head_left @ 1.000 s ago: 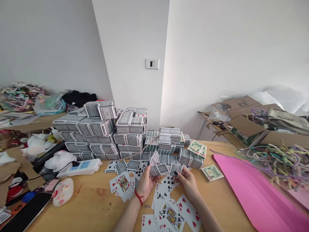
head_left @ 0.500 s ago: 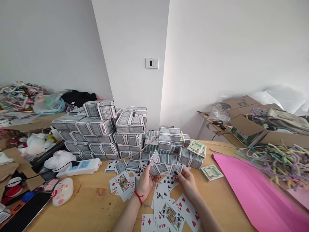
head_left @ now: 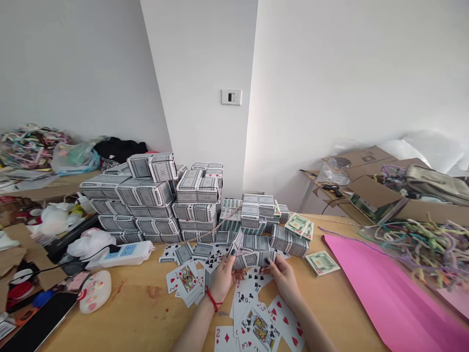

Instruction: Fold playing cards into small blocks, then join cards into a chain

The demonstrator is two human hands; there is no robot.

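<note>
My left hand and my right hand are both closed on a small structure of grey-backed playing cards standing on the wooden table. The left thumb and fingers pinch its left end, where one card leans up. The right fingers grip its right end. Loose face-up cards lie spread under and in front of my wrists. A king of clubs and a queen lie among them.
Behind stands a big stack of grey card decks. Green-backed decks lie to the right, beside a pink sheet and a tangle of coloured cords. A white power strip and a phone lie left.
My left hand has shifted a little to the right and its fingers have risen onto the leaning card. The right hand has barely moved.
</note>
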